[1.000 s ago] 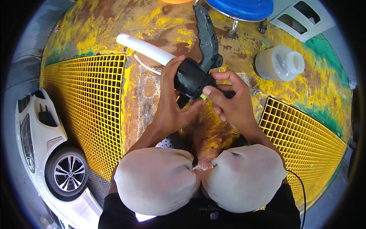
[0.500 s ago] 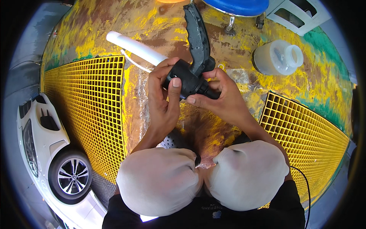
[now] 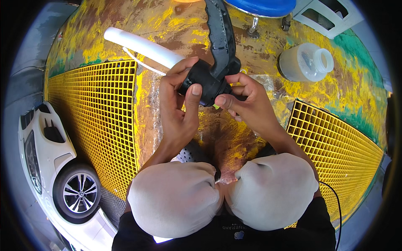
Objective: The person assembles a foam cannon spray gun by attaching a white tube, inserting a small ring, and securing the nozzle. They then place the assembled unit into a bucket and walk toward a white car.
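Observation:
Both hands hold a black pistol-grip tool (image 3: 203, 83) with a round body and a ridged handle (image 3: 222, 39) pointing away from me. My left hand (image 3: 178, 104) is closed around the left side of the round body, thumb on its near face. My right hand (image 3: 253, 104) is closed on the narrower right end, which the fingers partly hide. A white tube (image 3: 142, 48) runs out to the far left from behind my left hand; its join with the tool is hidden. Beside the tube shows a thin white strip (image 3: 142, 64). A small yellow-green bit (image 3: 216, 106) shows under the tool.
A cloudy plastic jar (image 3: 299, 62) lies on the paint-worn floor at right. Beyond are a blue stool seat (image 3: 261, 6) and a white crate (image 3: 324, 19). Yellow floor gratings (image 3: 96, 104) flank me, and a white car (image 3: 50, 138) stands at left.
The tool has turned slightly and shifted, its white tube reaching farther left. My right hand has moved a little up and right, its thumb now higher on the narrow end.

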Demonstrator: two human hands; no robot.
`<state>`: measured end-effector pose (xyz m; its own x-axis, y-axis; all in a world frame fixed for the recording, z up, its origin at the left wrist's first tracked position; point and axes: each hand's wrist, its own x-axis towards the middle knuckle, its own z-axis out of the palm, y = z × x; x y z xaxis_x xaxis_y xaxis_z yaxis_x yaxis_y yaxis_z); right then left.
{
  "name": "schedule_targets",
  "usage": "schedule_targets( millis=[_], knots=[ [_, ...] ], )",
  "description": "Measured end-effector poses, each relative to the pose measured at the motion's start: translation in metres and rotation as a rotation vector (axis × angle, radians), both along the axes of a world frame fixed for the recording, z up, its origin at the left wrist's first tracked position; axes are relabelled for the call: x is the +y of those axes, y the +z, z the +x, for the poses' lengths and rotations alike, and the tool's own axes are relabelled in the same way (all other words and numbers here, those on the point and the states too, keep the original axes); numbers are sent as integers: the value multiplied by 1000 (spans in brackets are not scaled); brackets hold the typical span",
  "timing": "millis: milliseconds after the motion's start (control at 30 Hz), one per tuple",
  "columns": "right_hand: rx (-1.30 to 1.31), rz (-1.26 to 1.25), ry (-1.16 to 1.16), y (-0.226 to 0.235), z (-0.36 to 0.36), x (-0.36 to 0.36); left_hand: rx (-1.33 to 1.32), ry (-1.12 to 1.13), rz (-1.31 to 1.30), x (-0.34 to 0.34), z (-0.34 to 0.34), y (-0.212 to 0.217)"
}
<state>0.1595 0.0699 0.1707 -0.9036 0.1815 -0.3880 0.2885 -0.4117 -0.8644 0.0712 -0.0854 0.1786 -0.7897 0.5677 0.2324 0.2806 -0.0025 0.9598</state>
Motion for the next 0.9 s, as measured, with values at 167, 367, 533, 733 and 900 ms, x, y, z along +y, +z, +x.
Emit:
schedule_targets(
  millis=[167, 367, 533, 733, 900],
  knots=[
    [-29, -107, 30, 0, 2, 2, 38, -41, 55, 0, -2, 1],
    [-9, 181, 167, 2, 5, 5, 38, -103, 99, 3, -4, 5],
    [-78, -174, 177, 7, 1, 20, 83, -163, 118, 2, -4, 7],
    [-119, -457, 328, 9, 6, 20, 95, -201, 59, 0, -6, 8],
    [-74, -558, 241, 7, 15, 8, 45, -216, 53, 0, -4, 11]
  ],
)
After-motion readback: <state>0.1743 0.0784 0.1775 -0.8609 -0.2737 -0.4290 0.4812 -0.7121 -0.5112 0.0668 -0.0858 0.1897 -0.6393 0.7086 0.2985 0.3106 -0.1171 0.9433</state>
